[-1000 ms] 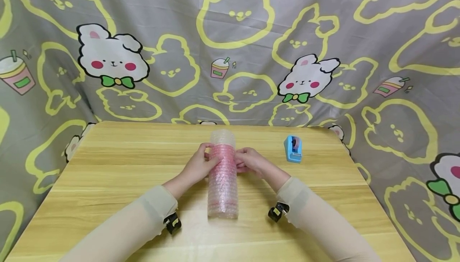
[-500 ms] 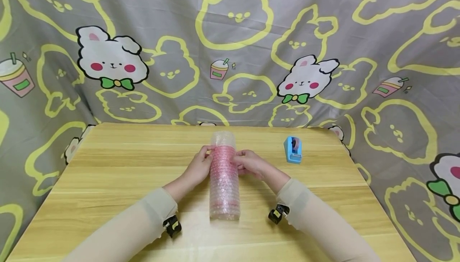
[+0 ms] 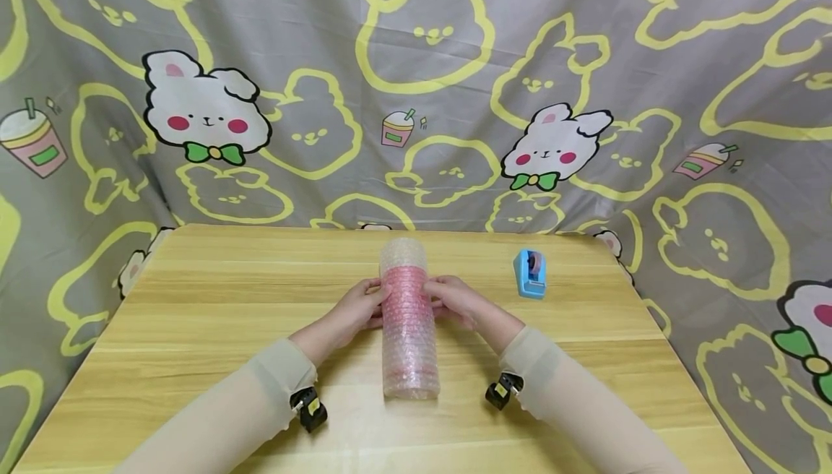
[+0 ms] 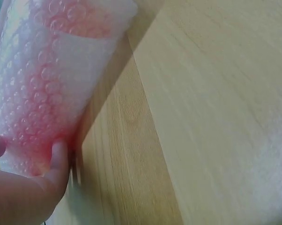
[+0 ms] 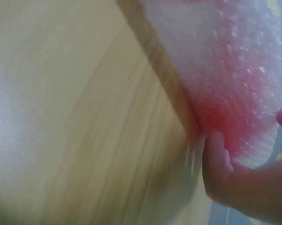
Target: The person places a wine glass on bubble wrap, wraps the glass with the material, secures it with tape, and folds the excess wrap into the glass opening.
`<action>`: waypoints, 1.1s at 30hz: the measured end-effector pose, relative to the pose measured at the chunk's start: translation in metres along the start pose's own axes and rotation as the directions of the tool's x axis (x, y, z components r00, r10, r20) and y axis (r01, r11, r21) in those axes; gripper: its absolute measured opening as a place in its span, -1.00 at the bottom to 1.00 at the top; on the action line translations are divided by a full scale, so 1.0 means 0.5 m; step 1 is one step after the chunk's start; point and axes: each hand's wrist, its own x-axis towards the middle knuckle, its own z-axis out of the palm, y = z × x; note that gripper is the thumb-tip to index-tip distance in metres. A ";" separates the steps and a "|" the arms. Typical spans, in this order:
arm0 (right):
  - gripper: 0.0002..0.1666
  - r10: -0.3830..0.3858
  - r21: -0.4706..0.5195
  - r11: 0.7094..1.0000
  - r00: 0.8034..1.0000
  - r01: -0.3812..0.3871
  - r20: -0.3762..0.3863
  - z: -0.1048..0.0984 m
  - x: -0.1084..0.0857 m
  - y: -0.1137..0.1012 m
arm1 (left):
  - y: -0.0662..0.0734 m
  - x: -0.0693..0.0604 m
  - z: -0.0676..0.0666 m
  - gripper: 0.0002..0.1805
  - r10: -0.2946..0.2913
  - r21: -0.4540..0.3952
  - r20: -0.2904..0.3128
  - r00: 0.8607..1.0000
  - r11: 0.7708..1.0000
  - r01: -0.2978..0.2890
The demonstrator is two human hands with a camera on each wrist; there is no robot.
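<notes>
A long roll of bubble wrap with something pink inside lies lengthwise on the wooden table. My left hand grips its left side near the upper part, thumb on top. On the opposite side my right hand holds it at about the same height. In the left wrist view, the thumb and a finger of the left hand press on the bubble wrap. The right wrist view has the right hand with fingers against the wrap; some fingertips are hidden.
A blue tape dispenser with a roll of tape stands at the back right of the table. A grey curtain with yellow outlines and white rabbits hangs behind and at both sides.
The roll has shifted slightly right and its near end has swung a little rightward. The left thumb moved off the wrap's top toward its left edge, and the left hand sits slightly lower.
</notes>
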 end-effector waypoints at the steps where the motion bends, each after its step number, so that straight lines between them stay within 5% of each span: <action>1: -0.36 -0.009 -0.007 1.000 1.000 0.009 -0.009 0.001 0.001 0.000 | -0.001 0.000 -0.001 -0.41 0.002 -0.005 -0.001 1.000 1.000 -0.002; 5: -0.25 -0.044 0.013 0.999 0.999 0.044 -0.007 -0.005 0.014 0.010 | -0.003 0.001 -0.006 -0.41 0.025 -0.024 -0.018 1.000 0.999 -0.026; 9: -0.37 -0.062 0.041 0.997 0.998 0.062 0.006 -0.007 0.019 0.014 | -0.004 0.001 -0.005 -0.39 0.049 -0.028 -0.052 0.997 0.998 -0.050; 13: -0.50 -0.039 0.048 0.998 0.999 0.040 -0.007 0.003 0.007 0.002 | -0.004 -0.001 0.000 -0.40 0.070 -0.019 -0.082 0.994 0.997 -0.072; 18: -0.37 -0.002 0.057 0.998 1.000 0.002 -0.008 0.012 -0.002 -0.004 | -0.007 0.001 0.001 -0.43 0.085 -0.019 -0.108 0.990 0.996 -0.088; 33: -0.38 0.034 0.088 0.996 0.999 -0.032 -0.016 0.008 -0.005 0.001 | -0.004 -0.008 0.005 -0.61 0.096 0.046 -0.095 0.991 0.995 -0.092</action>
